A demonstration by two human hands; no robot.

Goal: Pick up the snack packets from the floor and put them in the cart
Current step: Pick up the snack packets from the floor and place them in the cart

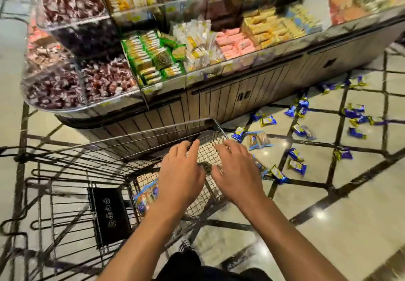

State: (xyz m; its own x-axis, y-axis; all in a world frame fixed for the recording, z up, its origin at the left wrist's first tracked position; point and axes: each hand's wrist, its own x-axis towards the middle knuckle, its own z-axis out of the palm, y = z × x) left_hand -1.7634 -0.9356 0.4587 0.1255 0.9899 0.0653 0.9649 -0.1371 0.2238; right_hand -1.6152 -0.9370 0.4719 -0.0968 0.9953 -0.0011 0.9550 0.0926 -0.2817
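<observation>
A wire shopping cart [153, 130] stands in front of me, with a few blue and orange snack packets [145, 195] lying in its basket. My left hand [182, 175] and my right hand [238, 173] hover side by side over the cart's right part, fingers spread, nothing in either. Several blue and gold snack packets [297, 166] lie scattered on the tiled floor to the right of the cart. One larger clear packet [258, 140] lies just beyond the cart's far corner. More packets [355, 114] lie farther right.
A sweets display counter [241, 98] with wooden doors runs along the back, close to the cart's far end. Its bins hold wrapped candies [54, 87] and biscuit packs [153, 57]. Glossy tiled floor [328, 204] with dark lines stretches to the right.
</observation>
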